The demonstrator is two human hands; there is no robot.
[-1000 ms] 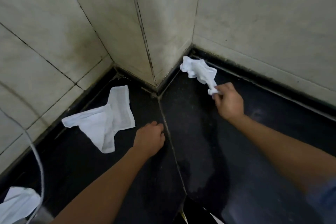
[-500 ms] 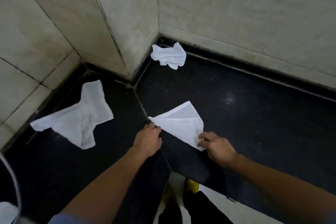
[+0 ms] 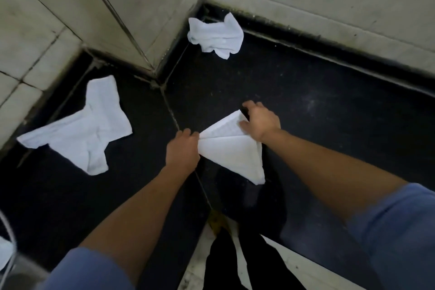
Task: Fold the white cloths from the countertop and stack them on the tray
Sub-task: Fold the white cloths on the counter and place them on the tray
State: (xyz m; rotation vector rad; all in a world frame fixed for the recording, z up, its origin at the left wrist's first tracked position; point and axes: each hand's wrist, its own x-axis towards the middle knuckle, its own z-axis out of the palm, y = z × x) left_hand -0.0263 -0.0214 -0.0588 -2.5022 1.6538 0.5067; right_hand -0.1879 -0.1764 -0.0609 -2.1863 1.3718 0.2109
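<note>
A white cloth (image 3: 231, 153), folded into a triangle, lies on the black countertop (image 3: 317, 110) near its front edge. My left hand (image 3: 182, 152) pinches the cloth's left corner. My right hand (image 3: 260, 121) rests on its far top corner, fingers spread over the fabric. A second white cloth (image 3: 77, 136) lies crumpled and spread at the left by the wall. A third white cloth (image 3: 215, 36) sits bunched in the far corner. No tray is clearly visible.
Tiled walls (image 3: 141, 7) enclose the counter at left and back, forming a jutting corner. A white cable (image 3: 8, 242) and a bit of white fabric (image 3: 3, 254) show at the lower left edge. Below the counter's front edge is pale floor (image 3: 294, 266).
The cloth my right hand held up a second ago now lies on the counter as a triangle. My right hand moved from its near corner to its far corner. The left hand keeps its corner.
</note>
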